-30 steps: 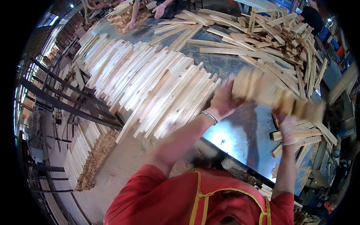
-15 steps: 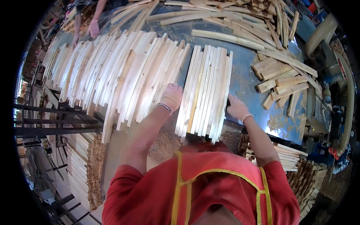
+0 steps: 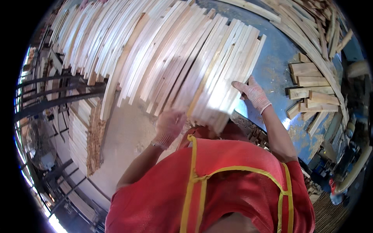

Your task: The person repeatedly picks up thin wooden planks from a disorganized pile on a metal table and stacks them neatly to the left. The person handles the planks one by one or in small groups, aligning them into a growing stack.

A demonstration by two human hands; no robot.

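A group of long pale wooden strips (image 3: 229,66) lies side by side on the blue metal table (image 3: 272,58), close against a longer row of similar strips (image 3: 132,58) to its left. My right hand (image 3: 256,95), in a pale knitted glove, is at the right edge of the group, thumb and fingers apart, thumb toward the wood. Near the strips' close ends is my gloved left hand (image 3: 171,125). Motion smears its fingers, so their grip on any strip does not show.
Short wooden offcuts (image 3: 312,83) lie on the table's right side, beside long curved-looking boards (image 3: 307,42). Dark metal bars (image 3: 58,101) and stacked strips (image 3: 83,136) stand at the left. A beige hose (image 3: 354,171) hangs at the right. Another person's gloved hand (image 3: 83,4) shows far left.
The group of strips has shifted left, closing the gap beside the long row. My left hand has come back from between them toward the near ends. The view has also shifted.
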